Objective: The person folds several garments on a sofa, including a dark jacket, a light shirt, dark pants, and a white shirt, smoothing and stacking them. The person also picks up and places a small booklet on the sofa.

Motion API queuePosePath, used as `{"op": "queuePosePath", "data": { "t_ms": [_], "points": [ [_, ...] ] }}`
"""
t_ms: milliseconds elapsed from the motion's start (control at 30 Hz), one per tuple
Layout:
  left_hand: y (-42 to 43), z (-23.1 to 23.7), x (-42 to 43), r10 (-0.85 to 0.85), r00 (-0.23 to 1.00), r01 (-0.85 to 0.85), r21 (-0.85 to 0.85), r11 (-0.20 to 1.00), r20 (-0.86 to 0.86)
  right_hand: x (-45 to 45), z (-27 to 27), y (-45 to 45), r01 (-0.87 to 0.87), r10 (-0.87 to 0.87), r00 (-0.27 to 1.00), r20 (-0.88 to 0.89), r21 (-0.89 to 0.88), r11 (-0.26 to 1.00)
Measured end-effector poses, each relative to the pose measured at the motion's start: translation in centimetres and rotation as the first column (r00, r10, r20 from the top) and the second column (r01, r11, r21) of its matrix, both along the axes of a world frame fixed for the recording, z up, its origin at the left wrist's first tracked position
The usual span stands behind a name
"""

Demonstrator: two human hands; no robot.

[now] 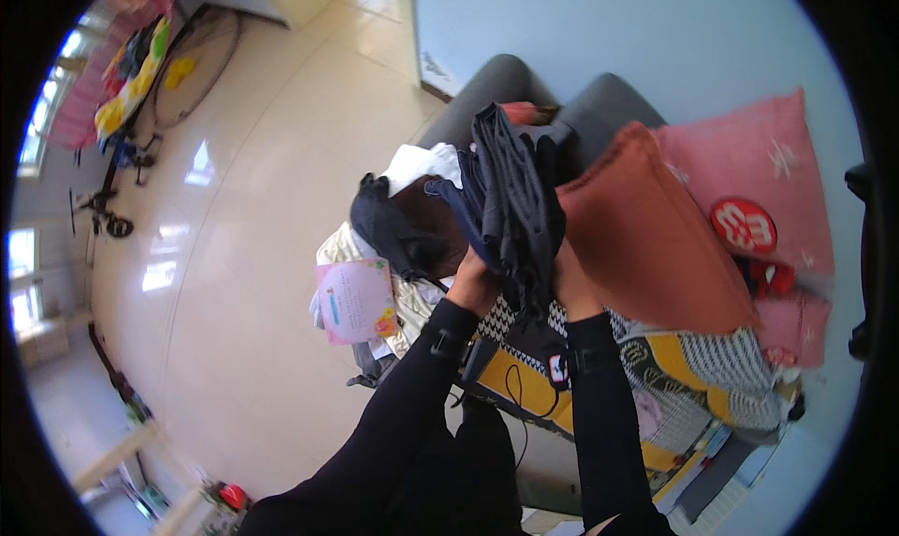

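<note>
Between my two hands I hold a bundle of dark folded clothes (516, 192), black and navy, above a sofa. My left hand (474, 283) grips its lower left side, with the fingers partly hidden by the cloth. On the other side, my right hand (574, 287) presses against the bundle, its fingertips out of sight. To the left lies a heap of clothes with a black garment (390, 223), a white cloth (421, 165) and a cream garment (414, 311). A pink printed card (356, 301) rests on the heap's left edge.
A rust-orange cushion (646, 241) and a pink pillow (758, 178) lean at the right. Beneath them spreads a patterned sofa cover (674, 381). A black cable (520, 395) hangs over the sofa's front edge. Tiled floor (246, 290) extends left toward a small bicycle (105, 213).
</note>
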State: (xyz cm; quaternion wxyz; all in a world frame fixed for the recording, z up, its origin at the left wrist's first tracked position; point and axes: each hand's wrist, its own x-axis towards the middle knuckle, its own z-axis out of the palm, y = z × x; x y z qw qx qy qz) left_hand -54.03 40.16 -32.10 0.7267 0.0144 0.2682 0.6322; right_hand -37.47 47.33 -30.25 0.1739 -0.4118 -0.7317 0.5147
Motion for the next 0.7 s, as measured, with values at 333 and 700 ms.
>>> {"op": "queuePosePath", "data": {
  "t_ms": [333, 700],
  "points": [
    [-17.4, 0.9, 11.0, -0.306, 0.932, 0.338, -0.157, 0.928, 0.196, 14.1, 7.7, -21.0, 0.489, -0.509, 0.859, -0.044, -0.216, 0.845],
    [-38.1, -6.1, 44.6, -0.629, 0.758, 0.65, -0.273, 0.709, 0.17, 45.2, 4.1, -47.6, 0.817, -0.782, 0.575, 0.241, -0.214, 0.535]
  ]
}}
